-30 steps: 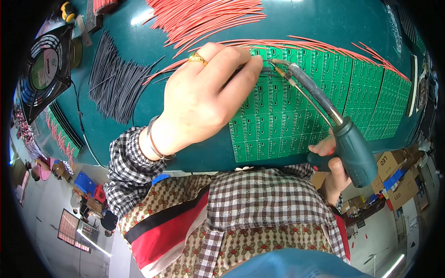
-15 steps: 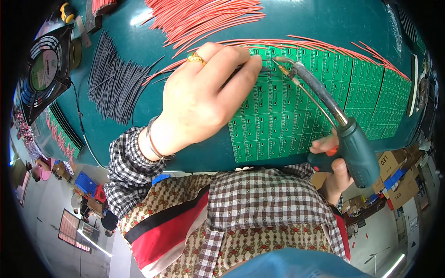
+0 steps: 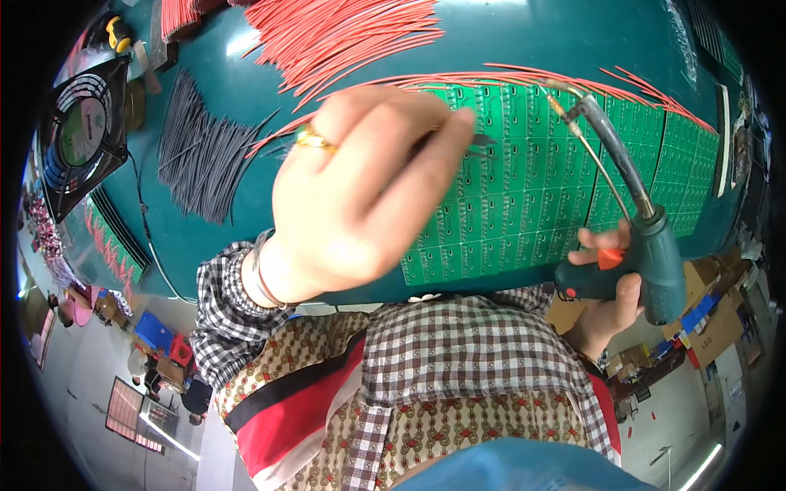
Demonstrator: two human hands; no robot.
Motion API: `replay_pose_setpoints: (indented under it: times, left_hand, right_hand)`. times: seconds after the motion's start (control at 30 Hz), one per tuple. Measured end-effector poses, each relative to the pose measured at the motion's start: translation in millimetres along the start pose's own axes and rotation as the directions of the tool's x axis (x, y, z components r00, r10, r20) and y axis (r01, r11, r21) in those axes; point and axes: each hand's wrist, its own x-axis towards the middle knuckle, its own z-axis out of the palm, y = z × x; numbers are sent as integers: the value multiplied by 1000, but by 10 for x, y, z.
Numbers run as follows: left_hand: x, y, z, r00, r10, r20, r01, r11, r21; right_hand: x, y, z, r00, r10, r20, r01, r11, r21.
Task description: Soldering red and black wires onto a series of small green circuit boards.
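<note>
My left hand, a ring on one finger, hovers palm down over the left part of the green circuit boards. Its thumb and fingers are pinched together on a few thin black wires, whose ends poke out past the fingertips. On the right, my right hand is wrapped round the handle of a dark green soldering gun. The gun's bent tip and brass solder feed tube stand above the boards' far part, apart from my left fingers. Most of the left palm is hidden.
Loose red wires lie along the boards' far edge. A pile of black wires lies to the left, a heap of red wires at the back. A small black fan stands at the far left, its cable trailing along the table.
The soldering gun has swung right and away from my left fingertips. My left hand has lifted a little and is smeared by motion, still holding the black wires.
</note>
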Motion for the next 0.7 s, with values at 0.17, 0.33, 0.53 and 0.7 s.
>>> replay_pose_setpoints:
  times: [0.17, 0.33, 0.53, 0.7]
  left_hand:
    - [-108, -48, 95, 976, -64, 207, 51, 997, 65]
    - [-121, -166, -23, 999, 3, 52, -5, 999, 36]
    - [-197, -171, -20, 984, 17, 177, -24, 999, 38]
    - [-143, -166, 0, 971, 23, 238, -32, 999, 35]
  right_hand:
    - [38, -5, 52, 998, -28, 52, 31, 997, -65]
    - [10, -11, 34, 999, 19, 34, -17, 998, -60]
    - [40, 0, 133, 986, 51, 162, -41, 997, -66]
    - [34, 15, 126, 981, 80, 175, -72, 996, -53]
